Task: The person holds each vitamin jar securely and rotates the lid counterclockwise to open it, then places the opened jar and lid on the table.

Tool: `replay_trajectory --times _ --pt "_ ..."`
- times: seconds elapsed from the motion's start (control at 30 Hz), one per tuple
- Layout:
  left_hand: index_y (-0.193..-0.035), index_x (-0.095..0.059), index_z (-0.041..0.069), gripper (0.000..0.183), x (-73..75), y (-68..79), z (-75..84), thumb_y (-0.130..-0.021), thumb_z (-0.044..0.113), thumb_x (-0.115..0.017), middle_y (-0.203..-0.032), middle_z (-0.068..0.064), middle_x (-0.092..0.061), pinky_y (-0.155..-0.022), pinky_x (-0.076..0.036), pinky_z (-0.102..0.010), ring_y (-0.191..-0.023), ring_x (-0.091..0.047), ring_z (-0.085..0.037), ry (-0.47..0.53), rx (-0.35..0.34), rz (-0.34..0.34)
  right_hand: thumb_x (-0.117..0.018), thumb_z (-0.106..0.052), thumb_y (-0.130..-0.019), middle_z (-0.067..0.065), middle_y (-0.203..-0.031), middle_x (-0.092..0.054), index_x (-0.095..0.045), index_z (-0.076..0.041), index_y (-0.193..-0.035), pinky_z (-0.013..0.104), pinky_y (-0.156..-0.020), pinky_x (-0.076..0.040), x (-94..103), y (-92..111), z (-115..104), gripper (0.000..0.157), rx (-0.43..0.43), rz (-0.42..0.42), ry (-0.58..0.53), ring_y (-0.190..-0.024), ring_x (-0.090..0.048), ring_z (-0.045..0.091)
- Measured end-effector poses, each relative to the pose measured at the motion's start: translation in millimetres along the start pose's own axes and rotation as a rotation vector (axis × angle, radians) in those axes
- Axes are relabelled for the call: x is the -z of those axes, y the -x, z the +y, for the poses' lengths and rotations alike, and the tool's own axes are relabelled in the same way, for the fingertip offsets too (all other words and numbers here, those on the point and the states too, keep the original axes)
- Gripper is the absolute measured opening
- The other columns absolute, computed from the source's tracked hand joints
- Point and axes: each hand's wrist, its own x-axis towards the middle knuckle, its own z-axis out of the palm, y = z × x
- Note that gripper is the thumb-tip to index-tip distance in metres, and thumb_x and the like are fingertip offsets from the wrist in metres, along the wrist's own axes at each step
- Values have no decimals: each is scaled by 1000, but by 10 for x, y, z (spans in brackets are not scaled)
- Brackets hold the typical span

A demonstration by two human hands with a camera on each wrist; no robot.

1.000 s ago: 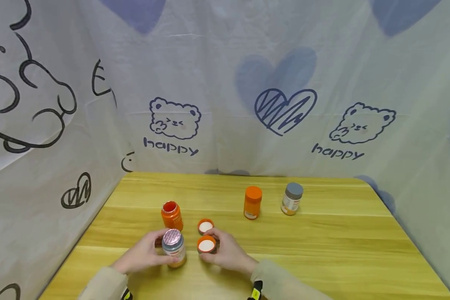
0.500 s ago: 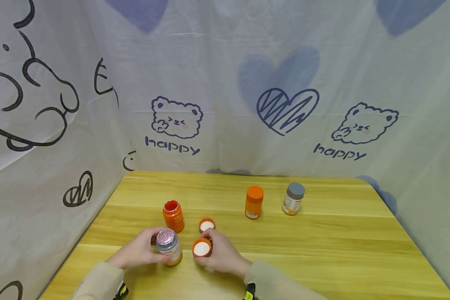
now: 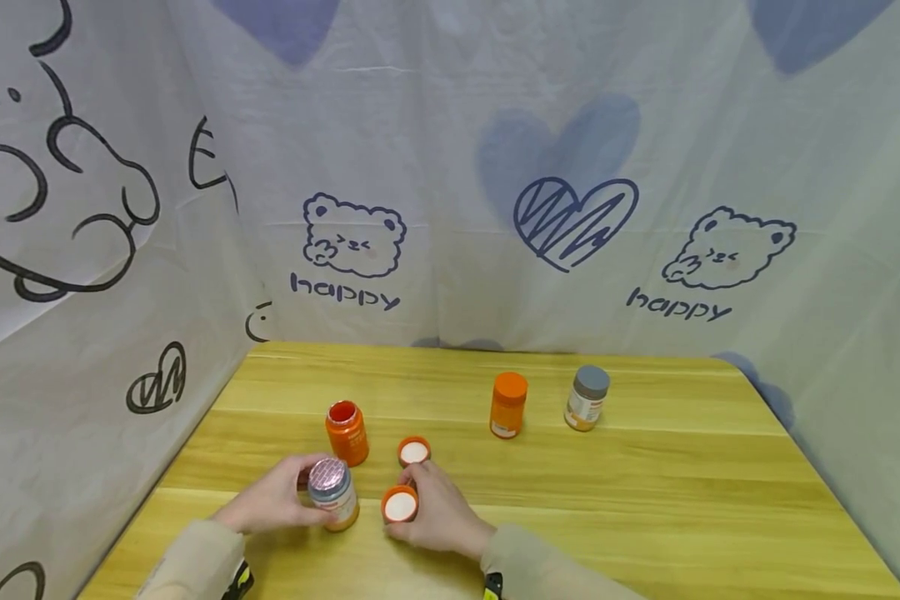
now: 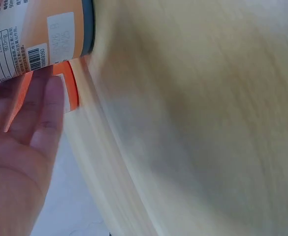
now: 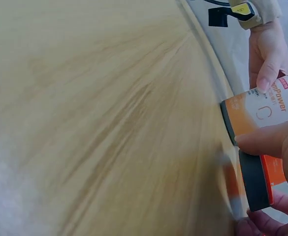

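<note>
In the head view my left hand [image 3: 270,497] grips a supplement bottle [image 3: 339,507] with a grey neck, pink-silver foil seal and white-orange label. The bottle stands upright, its top uncapped. My right hand [image 3: 444,518] pinches a bottle cap [image 3: 400,505] by its sides, the white liner and orange inner rim facing up. The right wrist view shows the cap's dark grey side [image 5: 254,182] between thumb and fingers. Just beyond it lies another upturned cap [image 3: 414,451]. An orange bottle [image 3: 347,437], also uncapped, stands behind the held bottle and shows past my fingers in the left wrist view.
On the wooden table [image 3: 645,500], farther back and right, stand an orange bottle with an orange cap [image 3: 508,407] and a white-orange bottle with a grey cap [image 3: 587,400]. A printed cloth [image 3: 450,167] hangs along the table's back and sides.
The held bottle and my left hand have shifted a little left. My right hand has brought its cap left and slightly nearer, away from the other cap. Other bottles stay put.
</note>
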Motion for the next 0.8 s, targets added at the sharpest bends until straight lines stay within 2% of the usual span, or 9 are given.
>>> replay_trajectory --times 0.17,0.3,0.57,0.67,0.8 --pt "-128 -57 1 62 -13 17 -28 -77 21 -86 -119 -11 -70 -93 -51 -24 -105 -64 -4 72 29 -55 -89 -38 -70 -4 -105 -53 -58 -15 -107 27 -84 -45 -19 8 4 54 20 5 78 -98 -52 13" --pt "-130 -53 0 68 -38 40 -60 -75 19 -87 -122 -11 -68 -94 -48 -20 -107 -62 -3 118 65 -103 -90 -41 -70 -4 -106 -53 -57 -16 -109 26 -83 -46 1 21 35 58 28 -26 101 -97 -50 11" --pt "-130 -52 0 71 -31 33 -102 -72 17 -88 -125 -13 -65 -95 -45 -18 -110 -60 -4 121 96 -124 -90 -39 -70 -3 -107 -54 -59 -17 -114 25 -86 -45 115 13 124 59 13 -120 25 -97 -48 9" --pt "-131 -51 0 73 -36 22 -117 -71 17 -89 -126 -14 -64 -96 -44 -18 -111 -59 -3 122 95 -127 -91 -38 -70 -4 -105 -53 -60 -17 -113 25 -85 -44 124 5 136 57 17 -126 18 -97 -48 9" --pt "-133 -50 -1 75 -61 10 -142 -71 17 -89 -128 -15 -64 -97 -43 -17 -115 -59 -10 123 106 -115 -92 -37 -69 -4 -103 -54 -61 -19 -111 26 -83 -43 127 4 124 55 6 -123 23 -96 -47 9"
